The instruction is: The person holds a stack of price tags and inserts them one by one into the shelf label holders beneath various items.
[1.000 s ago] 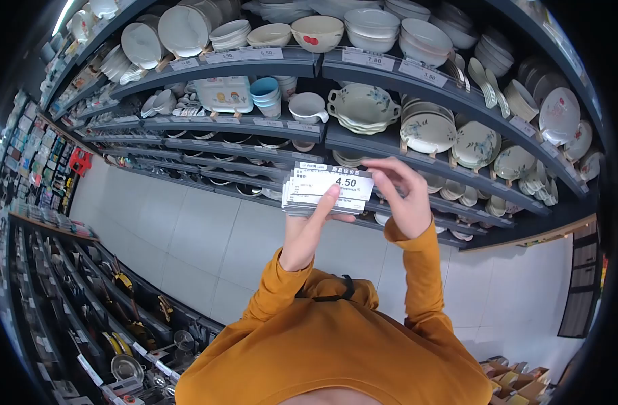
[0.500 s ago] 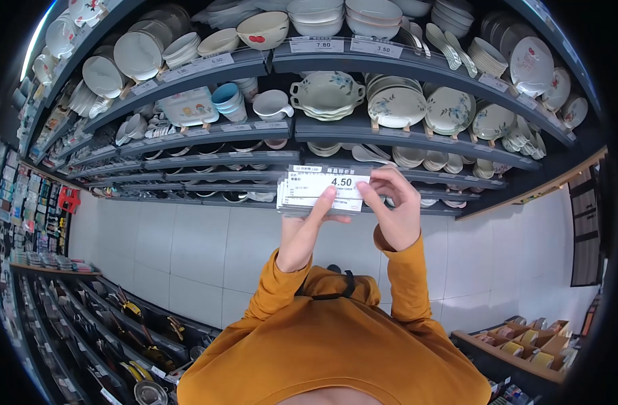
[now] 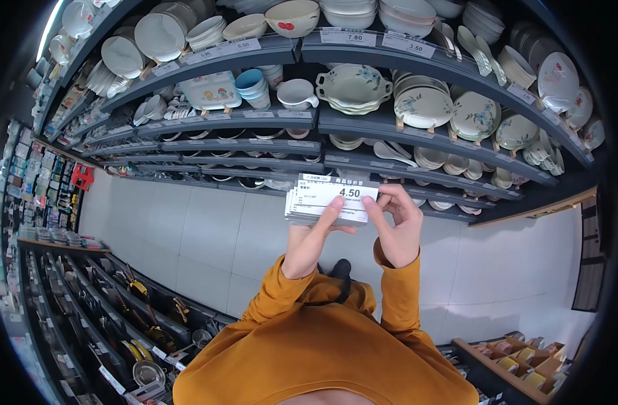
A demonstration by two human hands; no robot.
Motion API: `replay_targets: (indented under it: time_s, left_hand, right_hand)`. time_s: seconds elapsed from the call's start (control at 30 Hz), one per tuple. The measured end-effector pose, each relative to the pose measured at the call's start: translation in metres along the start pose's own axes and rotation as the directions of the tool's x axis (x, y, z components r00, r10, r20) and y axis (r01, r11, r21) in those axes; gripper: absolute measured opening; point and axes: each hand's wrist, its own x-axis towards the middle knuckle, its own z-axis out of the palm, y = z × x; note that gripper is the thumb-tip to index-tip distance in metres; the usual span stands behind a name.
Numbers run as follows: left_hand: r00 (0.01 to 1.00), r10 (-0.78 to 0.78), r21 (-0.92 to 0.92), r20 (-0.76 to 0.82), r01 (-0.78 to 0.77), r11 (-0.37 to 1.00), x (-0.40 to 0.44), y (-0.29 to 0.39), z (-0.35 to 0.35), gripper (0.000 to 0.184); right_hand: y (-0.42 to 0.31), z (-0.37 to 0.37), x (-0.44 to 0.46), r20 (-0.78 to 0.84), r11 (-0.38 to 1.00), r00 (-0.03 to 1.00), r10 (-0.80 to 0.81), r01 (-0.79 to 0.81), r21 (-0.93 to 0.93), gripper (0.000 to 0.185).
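Grips a stack of price labels (image 3: pixel 324 197) in the partly closed left hand (image 3: pixel 307 248) and pinches the end nearest the right hand (image 3: pixel 399 233) between its thumb and fingers.

Bright overhead light; fisheye curvature bends edges; 1 glare streak upper left.

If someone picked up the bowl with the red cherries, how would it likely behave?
The cherry bowl looks like glazed ceramic, so probably stiff and perhaps slick to grip. Its thin rim suggests it could chip if knocked. Its round, flaring sides might let it rock or tip if pushed near the shelf edge.
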Motion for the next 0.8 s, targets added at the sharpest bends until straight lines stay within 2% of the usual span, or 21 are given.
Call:
replay_targets:
  time_s: [0.17,0.43,0.53,0.7,0.8]
  left_hand:
    - [0.999,0.004,-0.029,-0.034,-0.005,1.000,-0.006,0.013,-0.010,0.024]
    - [0.998,-0.021,-0.138,0.057,0.028,0.990,-0.024,0.038,-0.058,0.036]
    - [1.000,-0.006,-0.200,0.024,0.011,0.980,-0.044,0.060,-0.086,0.034]
    - [1.000,-0.009,-0.247,-0.014,0.005,0.969,-0.072,0.103,-0.165,0.035]
    - [0.992,-0.002,-0.261,-0.129,-0.032,0.965,-0.093,0.127,-0.212,0.042]
  right_hand:
    - [0.004,0.022,-0.003,0.030,1.000,0.999,0.022,-0.022,0.008,0.017]
    - [-0.001,0.075,-0.017,0.035,0.999,0.999,0.014,-0.013,-0.042,0.017]
    - [-0.005,0.114,-0.025,0.066,0.999,0.998,-0.018,0.020,-0.035,0.017]
    - [-0.003,0.201,-0.052,0.168,0.998,0.985,0.041,-0.033,-0.052,0.016]
    - [0.006,0.260,-0.073,0.196,0.998,0.979,0.061,-0.058,-0.019,0.015]
